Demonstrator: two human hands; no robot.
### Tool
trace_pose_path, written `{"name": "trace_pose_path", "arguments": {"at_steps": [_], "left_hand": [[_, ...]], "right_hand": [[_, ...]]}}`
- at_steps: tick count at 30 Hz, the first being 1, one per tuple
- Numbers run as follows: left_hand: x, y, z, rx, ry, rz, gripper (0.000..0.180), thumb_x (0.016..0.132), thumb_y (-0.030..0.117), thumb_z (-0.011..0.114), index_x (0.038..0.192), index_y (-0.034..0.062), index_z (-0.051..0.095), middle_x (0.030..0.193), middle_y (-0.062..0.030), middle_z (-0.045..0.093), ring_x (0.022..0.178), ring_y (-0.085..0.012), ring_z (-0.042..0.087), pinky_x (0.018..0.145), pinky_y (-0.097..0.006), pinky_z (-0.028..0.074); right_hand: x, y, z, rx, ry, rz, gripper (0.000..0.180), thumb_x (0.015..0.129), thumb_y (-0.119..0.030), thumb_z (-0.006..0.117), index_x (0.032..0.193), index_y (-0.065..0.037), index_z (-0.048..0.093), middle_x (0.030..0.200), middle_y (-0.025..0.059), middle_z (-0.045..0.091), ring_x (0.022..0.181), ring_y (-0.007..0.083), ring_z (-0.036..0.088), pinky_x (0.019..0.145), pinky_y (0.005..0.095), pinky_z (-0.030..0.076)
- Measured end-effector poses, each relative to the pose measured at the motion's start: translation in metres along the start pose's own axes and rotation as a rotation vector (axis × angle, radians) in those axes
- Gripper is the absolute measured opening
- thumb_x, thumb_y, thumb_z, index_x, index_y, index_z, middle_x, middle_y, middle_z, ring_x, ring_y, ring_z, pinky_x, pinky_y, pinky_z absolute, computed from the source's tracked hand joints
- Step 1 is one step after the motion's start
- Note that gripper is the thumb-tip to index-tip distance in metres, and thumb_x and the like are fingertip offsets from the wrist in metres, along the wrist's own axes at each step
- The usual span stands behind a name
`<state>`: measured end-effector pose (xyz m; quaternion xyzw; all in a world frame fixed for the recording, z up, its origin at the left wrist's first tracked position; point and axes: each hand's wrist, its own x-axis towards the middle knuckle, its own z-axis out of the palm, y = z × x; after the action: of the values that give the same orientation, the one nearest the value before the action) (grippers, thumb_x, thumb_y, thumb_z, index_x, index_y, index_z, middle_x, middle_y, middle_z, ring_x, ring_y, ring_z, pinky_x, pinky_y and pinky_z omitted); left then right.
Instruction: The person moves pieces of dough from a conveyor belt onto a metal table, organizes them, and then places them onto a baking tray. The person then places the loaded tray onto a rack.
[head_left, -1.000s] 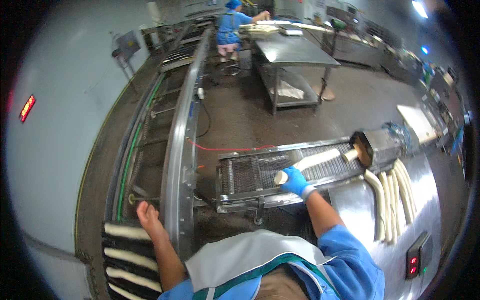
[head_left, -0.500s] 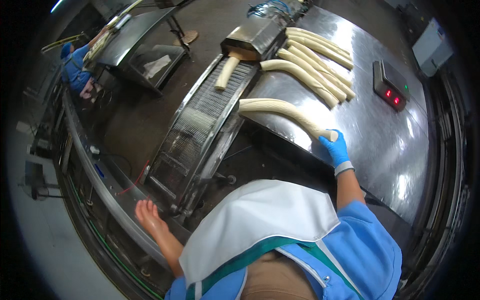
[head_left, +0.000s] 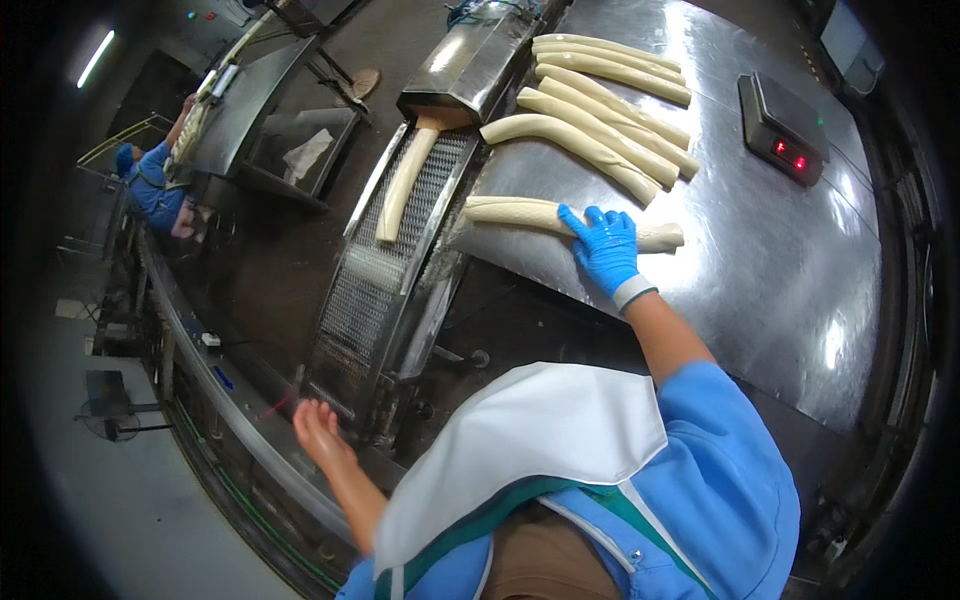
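Under the spread, gloved right hand (head_left: 607,250), a pale dough roll (head_left: 520,213) is lying on the tabletop (head_left: 760,290), light, even pressure probably avoiding dents, while the left hand (head_left: 325,436) is hanging empty, well apart.

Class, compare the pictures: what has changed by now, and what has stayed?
The gloved right hand has carried a dough log rightward from the mesh conveyor onto the steel table, released its end and spread over its top. A second dough log has come farther out of the metal housing. The bare left hand stays empty; the row of dough logs has not moved.
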<state>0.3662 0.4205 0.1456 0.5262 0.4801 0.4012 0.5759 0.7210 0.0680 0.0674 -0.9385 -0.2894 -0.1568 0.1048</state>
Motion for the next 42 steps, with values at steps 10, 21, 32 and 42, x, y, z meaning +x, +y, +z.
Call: {"name": "trace_pose_path", "arguments": {"at_steps": [10,21,32,42], "left_hand": [[-0.062,0.017,-0.033,0.035,0.181,0.077,0.020,0.090,0.021,0.056,0.105,0.0071,0.054,0.092,-0.0034,0.059,0.079,-0.0116,0.058,0.066,-0.022,0.047],[-0.097,0.021,-0.031,0.109,0.310,0.033,0.015,0.089,0.017,0.056,0.099,0.0061,0.056,0.090,-0.0035,0.060,0.076,-0.0108,0.058,0.064,-0.021,0.048],[-0.074,0.013,0.006,0.049,0.175,0.055,0.015,0.090,0.018,0.056,0.099,0.0058,0.056,0.089,-0.0041,0.060,0.074,-0.0117,0.059,0.062,-0.021,0.048],[-0.068,0.012,-0.005,-0.273,0.242,0.000,0.010,0.087,0.011,0.056,0.096,0.0069,0.055,0.084,-0.0043,0.059,0.072,-0.0137,0.058,0.061,-0.025,0.047]], "right_hand": [[0.142,0.036,0.043,-0.055,0.059,0.093,0.016,0.074,-0.015,0.051,0.078,-0.010,0.066,0.080,0.0141,0.061,0.073,0.0306,0.058,0.063,0.0464,0.043],[0.174,0.021,0.060,0.124,-0.282,0.040,0.088,0.073,-0.059,0.058,0.140,-0.011,0.029,0.113,0.0208,0.054,0.101,0.0376,0.055,0.087,0.0481,0.042],[0.146,0.027,0.054,0.002,-0.301,0.108,0.078,0.082,-0.059,0.046,0.141,-0.011,0.027,0.145,0.0146,0.027,0.134,0.0341,0.023,0.105,0.0618,0.008],[0.160,0.057,0.037,-0.068,-0.376,0.229,0.107,0.068,-0.061,0.061,0.144,-0.006,0.011,0.150,0.0148,0.014,0.138,0.0326,0.012,0.103,0.0653,0.008]]}}
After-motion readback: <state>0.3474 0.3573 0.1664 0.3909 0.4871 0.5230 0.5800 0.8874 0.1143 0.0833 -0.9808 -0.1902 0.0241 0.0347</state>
